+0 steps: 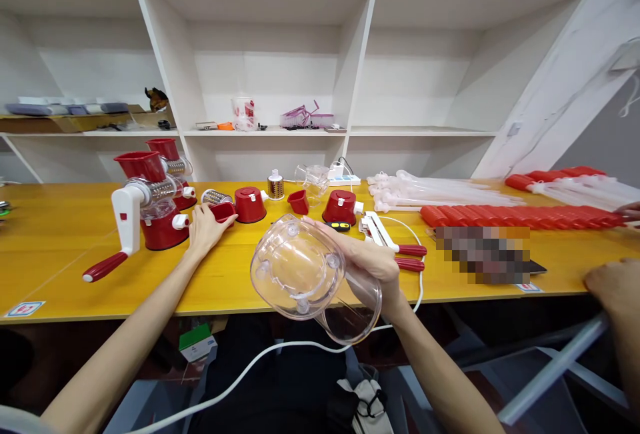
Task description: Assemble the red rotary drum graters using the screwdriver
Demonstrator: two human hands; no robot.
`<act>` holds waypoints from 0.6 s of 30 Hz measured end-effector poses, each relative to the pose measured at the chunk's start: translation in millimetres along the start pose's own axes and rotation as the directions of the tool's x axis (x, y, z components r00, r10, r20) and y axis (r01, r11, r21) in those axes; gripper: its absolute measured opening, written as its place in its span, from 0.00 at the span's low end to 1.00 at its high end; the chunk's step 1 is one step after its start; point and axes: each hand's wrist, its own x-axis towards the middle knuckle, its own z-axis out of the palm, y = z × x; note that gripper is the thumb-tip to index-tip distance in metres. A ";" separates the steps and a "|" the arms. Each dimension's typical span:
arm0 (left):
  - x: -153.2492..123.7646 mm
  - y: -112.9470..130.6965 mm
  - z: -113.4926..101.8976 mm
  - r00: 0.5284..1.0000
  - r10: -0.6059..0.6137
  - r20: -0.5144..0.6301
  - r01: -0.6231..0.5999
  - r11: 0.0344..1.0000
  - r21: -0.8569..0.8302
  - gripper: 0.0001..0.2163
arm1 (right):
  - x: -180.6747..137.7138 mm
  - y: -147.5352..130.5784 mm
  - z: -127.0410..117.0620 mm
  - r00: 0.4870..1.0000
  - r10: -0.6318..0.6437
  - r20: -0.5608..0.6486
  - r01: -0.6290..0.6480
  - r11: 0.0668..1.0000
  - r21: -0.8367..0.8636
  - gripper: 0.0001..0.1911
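My right hand (367,262) is closed round a clear plastic bowl-shaped container (300,273), held on its side over the near edge of the yellow table (60,247). My left hand (205,227) reaches forward and pinches a small red plastic cup part (223,212) lying on the table. Just left of it stands an assembled red rotary grater (150,211) with a white crank and red handle, and a second one (173,164) stands behind it.
Red base parts (250,205) (340,207), a small red cup (299,202), metal drums, clear parts and white-and-red crank handles (395,247) lie mid-table. Rows of red and clear pieces (500,215) fill the right. Another person's hand (613,284) shows at the right edge. White shelves stand behind.
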 end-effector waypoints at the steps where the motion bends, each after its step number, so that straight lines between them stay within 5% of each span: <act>1: -0.3 0.4 -0.6 1.000 0.001 0.001 -0.001 1.000 -0.002 0.35 | -0.1 -0.8 0.2 1.000 -0.008 -0.003 0.008 1.000 -0.018 0.33; 18: 2.0 -1.8 1.0 1.000 -0.012 0.009 0.012 1.000 -0.015 0.34 | 3.7 7.2 2.9 0.993 -0.113 -0.029 0.110 0.989 -0.096 0.34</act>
